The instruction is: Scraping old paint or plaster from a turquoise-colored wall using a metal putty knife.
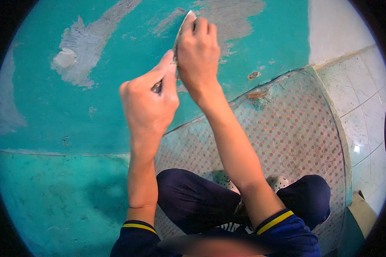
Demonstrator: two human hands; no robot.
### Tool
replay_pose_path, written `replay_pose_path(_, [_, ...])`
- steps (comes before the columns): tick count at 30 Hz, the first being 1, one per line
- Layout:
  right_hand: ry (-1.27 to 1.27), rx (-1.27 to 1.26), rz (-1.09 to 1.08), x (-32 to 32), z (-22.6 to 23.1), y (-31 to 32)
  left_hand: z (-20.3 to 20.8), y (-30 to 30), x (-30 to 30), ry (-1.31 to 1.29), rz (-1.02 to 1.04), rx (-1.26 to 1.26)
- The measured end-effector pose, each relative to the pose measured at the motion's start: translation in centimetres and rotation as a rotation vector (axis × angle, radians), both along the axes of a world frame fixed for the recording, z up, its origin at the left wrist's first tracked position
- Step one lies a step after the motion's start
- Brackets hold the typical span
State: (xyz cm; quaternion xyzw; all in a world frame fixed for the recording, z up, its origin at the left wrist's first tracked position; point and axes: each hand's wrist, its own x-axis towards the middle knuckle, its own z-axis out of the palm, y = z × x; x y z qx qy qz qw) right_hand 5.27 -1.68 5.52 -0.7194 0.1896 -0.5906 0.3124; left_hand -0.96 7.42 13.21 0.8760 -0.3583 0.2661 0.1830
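Observation:
My right hand [198,53] is closed round a thin, flat putty scraper [182,29], seen nearly edge-on, with pale smears along its edge. It is held up against or just in front of the teal wall [128,43]; I cannot tell whether it touches. Below and to the left, my left hand [150,100] is closed, its fingertips meeting at the scraper's lower end. A dark grey bit of something [157,88] shows in the gap between the left fingers; its kind is hidden. Grey filler patches [233,17] lie on the wall behind the right hand.
Another grey filler patch [88,45] with a whitish lump is at upper left. A chipped spot [254,75] marks the wall's lower right. My bent legs [197,195] rest over a dotted mat [291,115]. White tiles [362,115] lie at the right.

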Motion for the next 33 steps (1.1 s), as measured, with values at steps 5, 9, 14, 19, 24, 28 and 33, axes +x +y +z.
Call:
replay_pose_path(5, [0.028, 0.001, -0.043, 0.1, 0.0, -0.7, -0.6, -0.6, 0.6, 0.029, 0.002, -0.042])
replay_pose_path(9, [-0.032, 0.013, -0.044, 0.8, 0.3, 0.9, 0.1, 0.0, 0.2, -0.004, 0.034, -0.016])
replay_pose_path(14, [-0.021, 0.061, -0.029, 0.9, 0.0, 0.5, 0.2, -0.4, 0.3, -0.05, -0.047, -0.005])
replay_pose_path(19, [0.006, 0.133, 0.002, 0.6, 0.5, -1.4, 0.0, -1.5, 1.0, -0.092, -0.065, -0.038])
replay_pose_path(24, [-0.041, 0.039, -0.034, 0.5, 0.6, 0.4, 0.7, -1.6, -0.8, -0.099, 0.04, 0.11])
replay_pose_path(28, [-0.021, 0.069, 0.036, -0.2, 0.6, -1.6, 0.5, -2.3, -0.4, -0.069, 0.044, 0.093])
replay_pose_path(33, [0.011, 0.066, -0.038, 0.5, 1.0, -0.1, 0.4, -1.6, 1.2, -0.029, -0.007, 0.013])
